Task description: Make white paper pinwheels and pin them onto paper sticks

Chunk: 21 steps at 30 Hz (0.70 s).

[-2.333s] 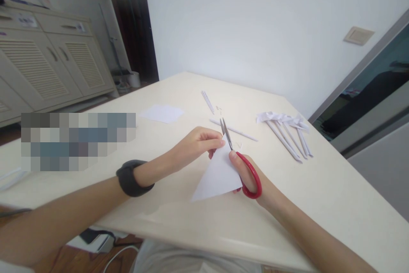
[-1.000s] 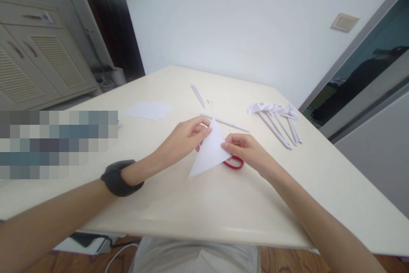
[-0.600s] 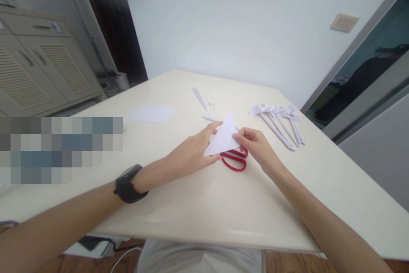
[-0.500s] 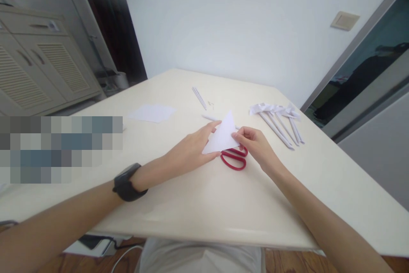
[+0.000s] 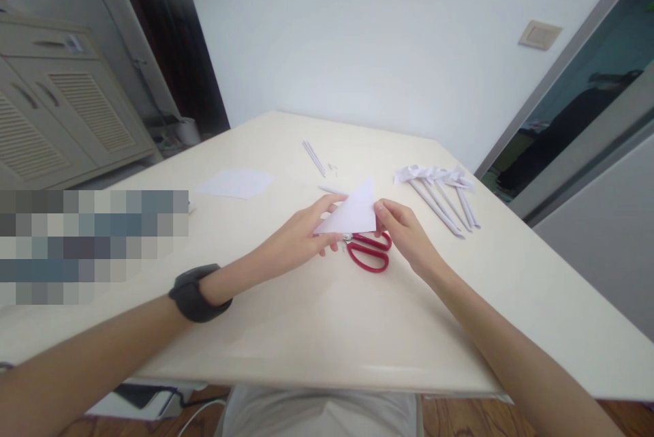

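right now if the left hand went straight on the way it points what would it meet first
The white paper triangle, which sits right at the fingertips of the left hand. Beyond it, probably the right hand, which holds the triangle's other side; depth is unclear.

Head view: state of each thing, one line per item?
Paper triangle: held at its right edge.
Right hand: pinching that edge.
Left hand: fingers parted at the left corner; grip unclear.
Scissors: on the table, unheld; blades hidden.
Three thin sticks: lying side by side.
Lone stick: lying, partly hidden.
Crumple-topped sticks: lying in a group.
Loose paper: lying flat.
Scraps: scattered.
Watch: strapped on.
Cabinet doors: shut.
Light switch: setting unreadable.
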Each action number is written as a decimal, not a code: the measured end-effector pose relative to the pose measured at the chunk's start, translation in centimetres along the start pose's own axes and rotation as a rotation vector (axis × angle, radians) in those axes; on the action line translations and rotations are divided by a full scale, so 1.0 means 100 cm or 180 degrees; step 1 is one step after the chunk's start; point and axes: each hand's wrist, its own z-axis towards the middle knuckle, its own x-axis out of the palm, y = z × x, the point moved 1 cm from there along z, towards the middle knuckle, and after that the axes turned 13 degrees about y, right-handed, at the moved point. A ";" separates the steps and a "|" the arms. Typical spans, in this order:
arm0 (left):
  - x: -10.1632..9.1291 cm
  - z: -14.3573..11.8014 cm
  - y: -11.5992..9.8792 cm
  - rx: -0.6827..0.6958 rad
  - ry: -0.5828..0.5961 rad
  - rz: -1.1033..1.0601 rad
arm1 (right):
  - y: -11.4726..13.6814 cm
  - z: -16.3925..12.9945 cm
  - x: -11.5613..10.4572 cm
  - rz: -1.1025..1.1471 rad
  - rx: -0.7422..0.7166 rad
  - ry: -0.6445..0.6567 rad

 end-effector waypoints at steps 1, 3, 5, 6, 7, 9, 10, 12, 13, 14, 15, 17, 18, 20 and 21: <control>0.000 0.001 0.001 0.0008 0.0017 -0.0065 | 0.000 0.000 0.000 0.0021 -0.0028 0.0007; 0.000 0.002 0.002 0.0052 0.0103 -0.0265 | 0.000 0.001 0.000 0.0108 -0.0078 0.0053; -0.001 0.003 0.003 0.0087 0.0227 -0.0494 | 0.000 0.001 -0.001 0.0169 -0.0097 0.0126; -0.002 0.004 0.003 0.0096 0.0282 -0.0601 | 0.000 0.001 0.000 0.0181 -0.0100 0.0161; -0.003 0.003 0.002 0.0094 0.0335 -0.0695 | 0.000 0.001 0.000 0.0189 -0.0098 0.0196; -0.004 0.002 -0.001 0.0079 0.0422 -0.0855 | -0.001 0.001 0.000 0.0218 -0.0091 0.0262; -0.004 0.001 -0.003 0.0073 0.0456 -0.0926 | -0.002 0.001 0.000 0.0250 -0.0094 0.0298; -0.005 -0.001 -0.006 0.0065 0.0509 -0.1062 | -0.003 0.001 0.001 0.0296 -0.0119 0.0369; -0.005 -0.001 -0.008 0.0069 0.0529 -0.1124 | -0.004 0.001 0.001 0.0289 -0.0135 0.0393; -0.005 -0.002 -0.009 0.0071 0.0551 -0.1182 | -0.004 0.001 0.001 0.0265 -0.0140 0.0410; -0.006 -0.002 -0.010 0.0064 0.0573 -0.1232 | -0.004 0.001 0.001 0.0227 -0.0120 0.0414; -0.006 -0.002 -0.010 0.0031 0.0587 -0.1289 | -0.002 0.001 0.000 0.0184 -0.0042 0.0392; -0.006 -0.002 -0.010 0.0012 0.0579 -0.1283 | 0.000 0.001 0.000 0.0201 -0.0023 0.0381; -0.006 -0.002 -0.009 -0.0003 0.0563 -0.1203 | 0.003 0.000 0.000 0.0297 -0.0049 0.0355; -0.006 -0.002 -0.009 0.0001 0.0562 -0.1146 | 0.003 0.000 0.000 0.0353 -0.0072 0.0341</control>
